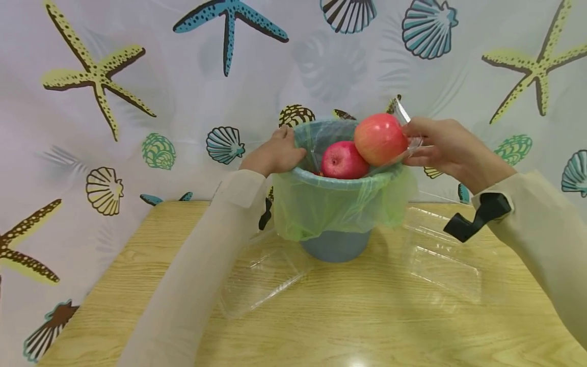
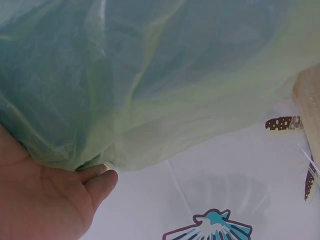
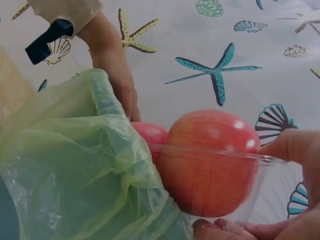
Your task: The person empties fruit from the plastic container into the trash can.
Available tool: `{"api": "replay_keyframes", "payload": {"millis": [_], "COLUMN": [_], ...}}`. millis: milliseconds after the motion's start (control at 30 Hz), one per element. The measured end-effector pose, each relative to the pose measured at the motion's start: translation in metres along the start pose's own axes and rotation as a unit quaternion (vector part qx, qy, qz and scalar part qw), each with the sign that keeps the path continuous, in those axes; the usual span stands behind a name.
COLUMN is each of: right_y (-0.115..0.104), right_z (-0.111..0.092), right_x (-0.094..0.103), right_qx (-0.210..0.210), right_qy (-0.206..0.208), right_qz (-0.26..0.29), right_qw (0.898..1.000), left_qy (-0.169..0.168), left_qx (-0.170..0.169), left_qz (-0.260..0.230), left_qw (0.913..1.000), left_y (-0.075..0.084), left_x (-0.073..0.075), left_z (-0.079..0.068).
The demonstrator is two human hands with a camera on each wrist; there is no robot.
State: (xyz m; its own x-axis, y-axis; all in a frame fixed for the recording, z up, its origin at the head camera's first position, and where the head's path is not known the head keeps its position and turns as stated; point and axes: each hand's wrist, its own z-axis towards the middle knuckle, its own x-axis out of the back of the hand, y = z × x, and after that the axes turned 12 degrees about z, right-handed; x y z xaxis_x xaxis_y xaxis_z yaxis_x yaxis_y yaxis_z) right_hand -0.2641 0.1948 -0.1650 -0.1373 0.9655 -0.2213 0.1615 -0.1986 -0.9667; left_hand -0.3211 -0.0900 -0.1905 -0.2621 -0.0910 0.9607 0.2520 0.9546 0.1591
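A blue-grey bin (image 1: 335,248) stands on the table, lined with a thin yellow-green plastic bag (image 1: 316,216) folded over its rim. My left hand (image 1: 278,151) grips the rim and bag on the left side, its thumb over the rim. In the left wrist view, its fingers (image 2: 101,187) press under the bag. My right hand (image 1: 444,145) holds a clear plastic box (image 3: 257,187), tilted over the bin's right rim. One red apple (image 1: 381,139) lies in that box. Another red apple (image 1: 343,160) shows in the bin's mouth, partly covered by the first.
Clear plastic boxes lie on the wooden table (image 1: 348,316): one box (image 1: 268,280) is left of the bin, and further clear plastic (image 1: 445,270) is to the right. A white curtain (image 1: 183,92) with starfish and shells hangs close behind the bin.
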Motion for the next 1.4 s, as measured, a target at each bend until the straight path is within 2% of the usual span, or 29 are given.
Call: {"api": "replay_keyframes", "payload": {"millis": [267, 367, 433, 533, 700, 967, 1267, 1400], "right_y": [-0.003, -0.003, -0.002, -0.001, 0.003, 0.002, 0.004, 0.005], "right_z": [0.004, 0.004, 0.005, 0.006, 0.007, 0.006, 0.004, 0.004], "right_x": [-0.008, -0.013, -0.017, -0.022, -0.024, -0.026, -0.021, -0.018], "right_qx": [-0.001, 0.011, 0.02, 0.023, 0.026, 0.025, 0.066, 0.078], "right_qy": [0.002, 0.008, 0.012, 0.017, 0.025, 0.021, 0.082, 0.081], "right_qz": [-0.098, -0.164, -0.212, -0.251, -0.254, -0.26, -0.257, -0.254], "right_qw": [0.995, 0.986, 0.977, 0.968, 0.967, 0.965, 0.961, 0.961], "left_qy": [0.0, 0.0, 0.001, 0.0, 0.001, 0.023, 0.015, 0.017], "left_qx": [-0.002, -0.002, 0.0, 0.001, -0.001, -0.003, -0.011, -0.012], "left_qz": [0.001, 0.001, -0.001, -0.002, -0.008, -0.007, 0.0, 0.002], "left_qw": [1.0, 1.0, 1.0, 1.0, 1.0, 0.9997, 0.9998, 0.9998], "left_y": [-0.001, -0.002, -0.002, -0.002, -0.001, -0.001, 0.0, 0.0], "left_x": [-0.001, -0.001, -0.001, -0.001, -0.002, -0.003, -0.002, -0.002], "left_z": [0.002, 0.002, 0.002, 0.002, 0.002, 0.003, 0.003, 0.002]}}
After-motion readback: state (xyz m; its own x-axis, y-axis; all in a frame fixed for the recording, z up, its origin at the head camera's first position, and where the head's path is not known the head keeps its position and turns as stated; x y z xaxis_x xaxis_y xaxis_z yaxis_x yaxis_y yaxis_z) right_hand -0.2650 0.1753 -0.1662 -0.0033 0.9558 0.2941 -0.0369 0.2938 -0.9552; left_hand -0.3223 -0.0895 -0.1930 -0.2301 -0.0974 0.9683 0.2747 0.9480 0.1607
